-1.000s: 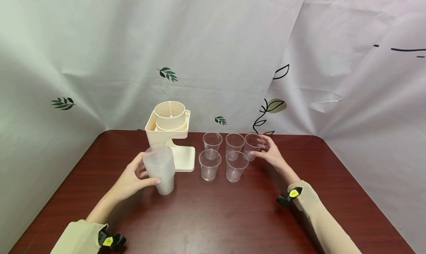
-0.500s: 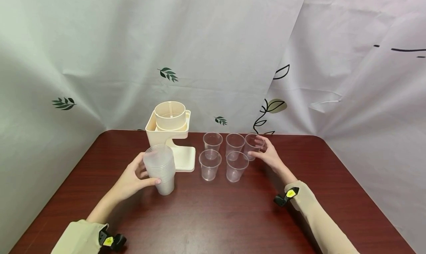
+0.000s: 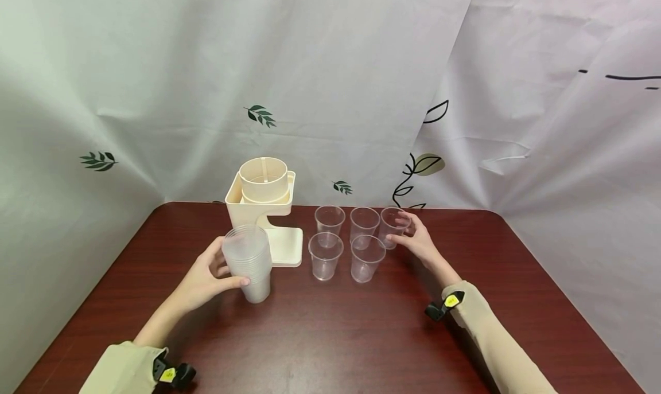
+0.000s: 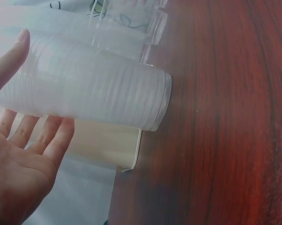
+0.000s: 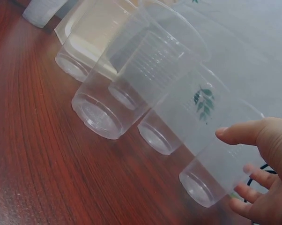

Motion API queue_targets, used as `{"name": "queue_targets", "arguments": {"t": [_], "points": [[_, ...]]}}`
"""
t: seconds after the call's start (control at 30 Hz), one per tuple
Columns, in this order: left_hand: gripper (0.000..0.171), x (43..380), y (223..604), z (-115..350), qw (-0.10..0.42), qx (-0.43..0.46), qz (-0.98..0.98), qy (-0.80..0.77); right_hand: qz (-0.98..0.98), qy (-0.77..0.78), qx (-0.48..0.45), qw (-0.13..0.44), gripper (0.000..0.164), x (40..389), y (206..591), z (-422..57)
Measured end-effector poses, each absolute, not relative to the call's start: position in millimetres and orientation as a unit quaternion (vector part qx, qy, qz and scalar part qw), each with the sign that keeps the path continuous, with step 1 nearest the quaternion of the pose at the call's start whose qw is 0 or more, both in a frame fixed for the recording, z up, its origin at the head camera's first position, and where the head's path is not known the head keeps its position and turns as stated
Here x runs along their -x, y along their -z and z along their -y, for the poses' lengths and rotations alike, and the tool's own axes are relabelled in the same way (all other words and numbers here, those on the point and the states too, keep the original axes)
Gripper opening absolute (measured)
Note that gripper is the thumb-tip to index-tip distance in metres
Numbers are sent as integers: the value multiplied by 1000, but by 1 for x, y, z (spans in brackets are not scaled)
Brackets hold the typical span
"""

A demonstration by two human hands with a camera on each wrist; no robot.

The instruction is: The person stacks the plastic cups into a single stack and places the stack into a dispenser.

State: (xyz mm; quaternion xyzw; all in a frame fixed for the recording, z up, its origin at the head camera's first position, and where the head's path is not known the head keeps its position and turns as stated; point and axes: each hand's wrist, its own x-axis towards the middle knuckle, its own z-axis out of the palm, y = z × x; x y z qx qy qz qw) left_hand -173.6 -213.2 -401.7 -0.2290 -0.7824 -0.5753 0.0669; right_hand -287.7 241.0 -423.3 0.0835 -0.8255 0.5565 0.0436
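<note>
In the head view my left hand [image 3: 203, 278] grips a tall stack of nested clear plastic cups [image 3: 250, 259] at the left of the table. The thumb lies along its near side and the fingers reach round behind; the left wrist view shows the stack's base at the table surface. My right hand [image 3: 422, 242] holds a single clear plastic cup [image 3: 388, 229] at the right end of the back row, thumb in front and fingers at its far side. That cup [image 5: 197, 187] stands upright, its base on the wood.
Beside the held cup are two back-row cups, left [image 3: 329, 217] and middle [image 3: 364, 222]. Ahead of them stand two front cups, left [image 3: 323, 265] and right [image 3: 363, 265]. A cream holder with a round top [image 3: 242, 213] stands behind the stack on the dark red table [image 3: 330, 336].
My right hand and wrist have shifted slightly left while staying at the back-right cup. The left hand, the stack and the other cups stay in place.
</note>
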Motion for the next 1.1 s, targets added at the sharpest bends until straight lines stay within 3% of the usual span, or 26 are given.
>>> {"name": "queue_targets", "arguments": {"t": [0.57, 1.1], "points": [[70, 174, 403, 213, 68, 228, 782, 576, 818, -567, -92, 39, 68, 281, 423, -249], [69, 175, 405, 214, 68, 234, 776, 582, 828, -543, -85, 109, 69, 271, 406, -247]]}}
